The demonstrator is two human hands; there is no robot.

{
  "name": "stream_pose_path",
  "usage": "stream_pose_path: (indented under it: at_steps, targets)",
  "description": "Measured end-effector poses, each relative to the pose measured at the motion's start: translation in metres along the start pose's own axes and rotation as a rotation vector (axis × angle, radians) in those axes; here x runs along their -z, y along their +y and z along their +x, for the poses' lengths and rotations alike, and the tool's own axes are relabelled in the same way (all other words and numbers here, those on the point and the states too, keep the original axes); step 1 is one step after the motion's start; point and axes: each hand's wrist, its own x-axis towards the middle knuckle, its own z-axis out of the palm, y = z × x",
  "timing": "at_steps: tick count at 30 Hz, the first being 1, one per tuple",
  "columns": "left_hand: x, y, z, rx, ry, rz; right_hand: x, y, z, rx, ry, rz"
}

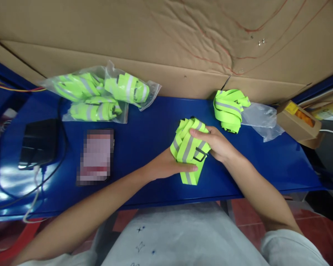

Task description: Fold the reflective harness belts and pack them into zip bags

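Note:
A neon yellow-green reflective strap (187, 146) with grey stripes and a black buckle is bundled between my two hands, above the blue table. My left hand (170, 165) grips the bundle from the lower left, its thumb lying across the front below the buckle. From the upper right, my right hand (215, 142) holds the same bundle, thumb pressed on top. The fingers behind the strap are mostly hidden. One folded end hangs down under my left thumb. Just beyond my right hand lies another loosely folded reflective strap (229, 109).
Several clear bags of folded straps (127, 88) lie at the back left. Empty plastic bags (262, 118) and a cardboard box (299, 123) are at the right. A phone with a blurred screen (96, 157), a black device (40, 144) and cables occupy the left. Cardboard (100, 29) covers the back.

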Motion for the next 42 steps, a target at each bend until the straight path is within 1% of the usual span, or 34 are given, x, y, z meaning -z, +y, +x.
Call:
stream_pose_path:
  at_steps: [2, 3, 5, 6, 7, 9, 10, 12, 14, 15, 17, 18, 20, 21, 23, 24, 25, 26, 29, 30, 31, 32, 34, 36, 38, 40, 42]
  targets:
    - [-0.005, -0.002, -0.001, 0.021, -0.027, -0.018, 0.000, 0.004, -0.004, -0.045, -0.013, 0.047]
    - [-0.008, -0.003, -0.002, 0.036, -0.019, -0.049, 0.000, 0.005, -0.005, -0.071, -0.025, 0.067]
    - [-0.013, -0.002, -0.003, 0.072, 0.032, -0.163, 0.000, 0.004, -0.004, -0.105, -0.044, 0.085]
    - [-0.015, -0.002, -0.004, 0.095, 0.066, -0.233, 0.000, 0.004, -0.004, -0.090, -0.034, 0.075]
    - [-0.015, -0.002, -0.004, 0.116, 0.101, -0.298, 0.000, 0.003, -0.004, -0.041, -0.002, 0.044]
    - [-0.012, -0.001, -0.003, 0.152, 0.127, -0.355, 0.000, 0.003, -0.006, 0.153, 0.112, -0.118]
    - [-0.009, -0.001, -0.002, 0.164, 0.103, -0.330, 0.000, 0.003, -0.008, 0.282, 0.184, -0.243]
    - [0.001, 0.001, 0.000, 0.141, 0.008, -0.200, 0.001, 0.002, -0.014, 0.529, 0.289, -0.533]
    - [0.011, 0.003, 0.000, 0.066, -0.092, -0.009, 0.003, 0.002, -0.020, 0.707, 0.324, -0.798]
    - [0.015, 0.004, -0.001, 0.009, -0.112, 0.097, 0.005, 0.003, -0.022, 0.785, 0.340, -0.909]
    - [0.023, 0.007, -0.002, -0.107, -0.097, 0.299, 0.008, 0.004, -0.023, 0.937, 0.394, -1.093]
    - [0.026, 0.008, -0.003, -0.152, -0.090, 0.366, 0.011, 0.004, -0.023, 1.011, 0.429, -1.160]
    - [0.032, 0.011, -0.004, -0.245, -0.042, 0.382, 0.016, 0.004, -0.022, 1.120, 0.460, -1.248]
    - [0.034, 0.012, -0.004, -0.295, 0.008, 0.351, 0.018, 0.003, -0.022, 1.147, 0.439, -1.281]
    - [0.037, 0.017, -0.004, -0.386, 0.126, 0.291, 0.021, 0.003, -0.021, 1.180, 0.343, -1.344]
    - [0.036, 0.019, -0.004, -0.407, 0.166, 0.283, 0.021, 0.003, -0.021, 1.196, 0.291, -1.367]
    - [0.034, 0.022, -0.004, -0.392, 0.167, 0.290, 0.020, 0.004, -0.020, 1.216, 0.246, -1.372]
    - [0.031, 0.023, -0.005, -0.343, 0.122, 0.300, 0.018, 0.006, -0.020, 1.243, 0.210, -1.358]
    - [0.014, 0.023, -0.009, -0.138, -0.106, 0.323, 0.006, 0.015, -0.018, 1.334, 0.139, -1.220]
    - [0.007, 0.020, -0.010, -0.104, -0.158, 0.332, 0.002, 0.018, -0.018, 1.356, 0.119, -1.174]
    - [0.001, 0.017, -0.011, -0.095, -0.178, 0.334, -0.001, 0.020, -0.018, 1.365, 0.100, -1.140]
    - [-0.004, 0.014, -0.012, -0.090, -0.168, 0.327, -0.004, 0.021, -0.019, 1.356, 0.084, -1.115]
    - [-0.010, 0.008, -0.012, -0.043, -0.102, 0.283, -0.007, 0.020, -0.023, 1.290, 0.062, -1.064]
    - [-0.009, 0.005, -0.011, 0.050, -0.066, 0.225, -0.007, 0.017, -0.027, 1.156, 0.048, -1.000]
    - [-0.005, 0.005, -0.009, 0.115, -0.081, 0.196, -0.008, 0.012, -0.031, 0.990, 0.069, -0.925]
    - [0.000, 0.006, -0.009, 0.125, -0.102, 0.217, -0.009, 0.007, -0.033, 0.819, 0.106, -0.808]
    - [0.001, 0.006, -0.008, 0.106, -0.088, 0.223, -0.012, 0.004, -0.033, 0.639, 0.124, -0.621]
